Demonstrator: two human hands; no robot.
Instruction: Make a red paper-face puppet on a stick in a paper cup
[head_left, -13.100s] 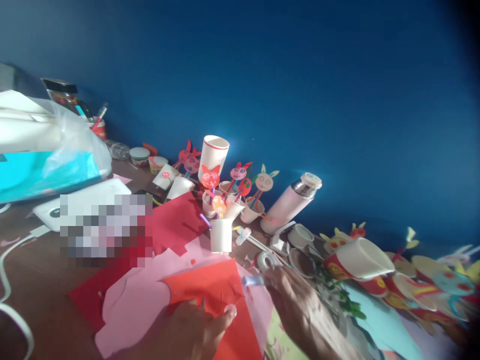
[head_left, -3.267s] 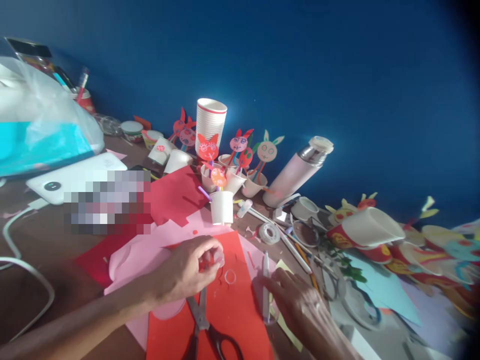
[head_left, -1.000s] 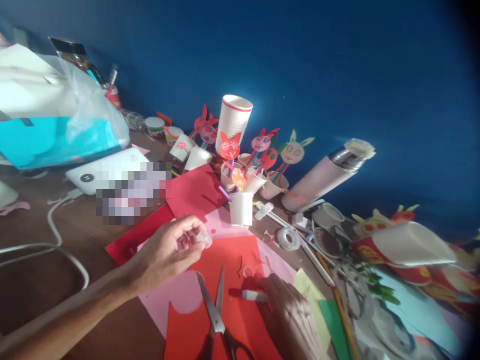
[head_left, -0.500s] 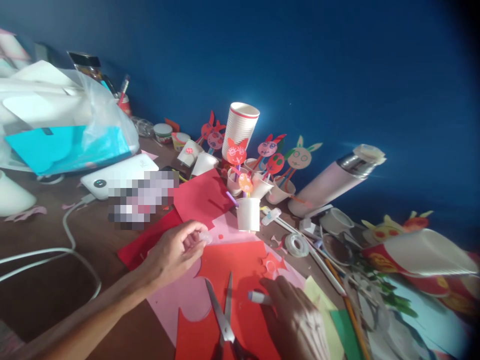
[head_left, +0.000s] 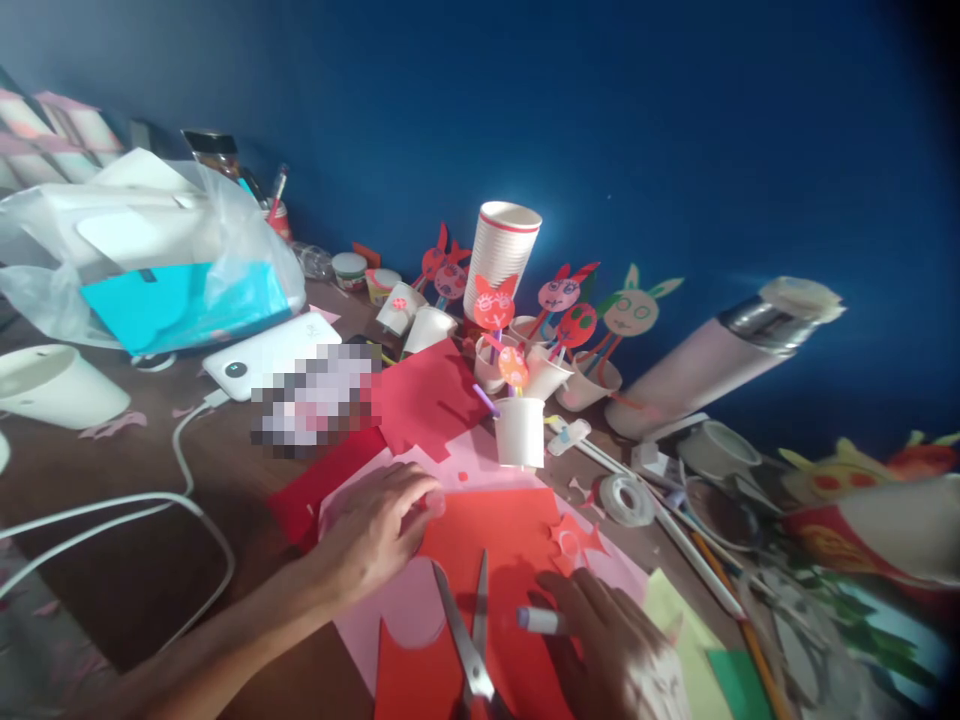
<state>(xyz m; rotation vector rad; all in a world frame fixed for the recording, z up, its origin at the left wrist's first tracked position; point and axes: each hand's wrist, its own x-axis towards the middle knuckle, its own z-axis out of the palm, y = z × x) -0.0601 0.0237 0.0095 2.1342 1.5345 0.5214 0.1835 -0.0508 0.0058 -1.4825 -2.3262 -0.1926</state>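
My left hand (head_left: 379, 525) rests on the edge of a red paper sheet (head_left: 487, 530) that lies over pink paper (head_left: 409, 610). Its fingers are curled and pinch a small clear round piece at the fingertips. My right hand (head_left: 622, 650) is at the lower right with its fingers closed around a white glue stick or marker (head_left: 538, 620), tip pointing left over the red sheet. Scissors (head_left: 469, 640) lie open on the red paper between the two hands. A small red cut-out shape with a ring on it (head_left: 574, 540) lies just beyond the right hand.
A white paper cup (head_left: 520, 432) stands behind the red sheet, with paper animal figures on sticks in cups (head_left: 559, 330), a stack of cups (head_left: 501, 255), a tape roll (head_left: 626, 498) and a pink flask (head_left: 720, 360). A bagged white box (head_left: 150, 260) and a cable (head_left: 112, 510) are at the left.
My left hand has come down from a raised position onto the edge of the red sheet, still pinching the clear piece. My right hand keeps the white stick. The view has shifted left.
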